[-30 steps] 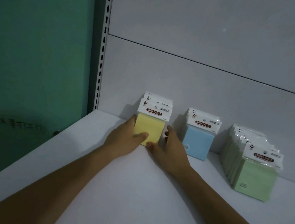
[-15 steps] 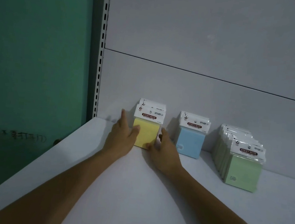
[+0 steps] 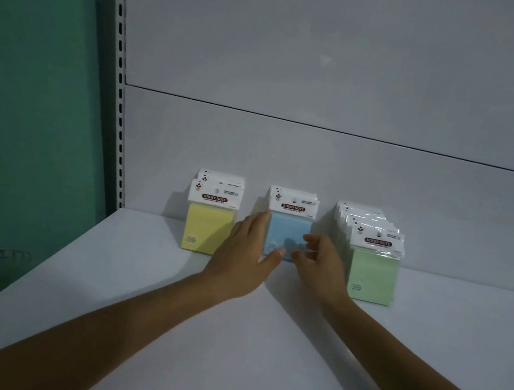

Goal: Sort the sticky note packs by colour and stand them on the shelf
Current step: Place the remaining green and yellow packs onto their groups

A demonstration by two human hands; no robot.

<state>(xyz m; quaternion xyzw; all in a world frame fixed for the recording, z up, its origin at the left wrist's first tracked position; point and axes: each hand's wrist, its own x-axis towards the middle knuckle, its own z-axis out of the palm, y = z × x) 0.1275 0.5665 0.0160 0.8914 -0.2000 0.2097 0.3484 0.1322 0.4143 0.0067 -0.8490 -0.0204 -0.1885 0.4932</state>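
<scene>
Three colour groups of sticky note packs stand upright against the back panel of the white shelf [image 3: 232, 346]. Yellow packs [image 3: 206, 230] are on the left, blue packs [image 3: 290, 230] in the middle, and a longer row of several green packs [image 3: 372, 278] on the right. My left hand [image 3: 242, 257] clasps the left edge of the blue packs, thumb across their lower front. My right hand [image 3: 321, 266] hovers at their lower right corner, fingers curled and apart, holding nothing.
A perforated metal upright [image 3: 119, 99] bounds the shelf on the left, with a green wall [image 3: 35, 105] beyond it. The grey back panel [image 3: 327, 74] rises behind the packs. Bare shelf surface stretches in front of the packs toward me.
Both hands have left the yellow packs and moved right to the blue packs. The yellow packs stay standing.
</scene>
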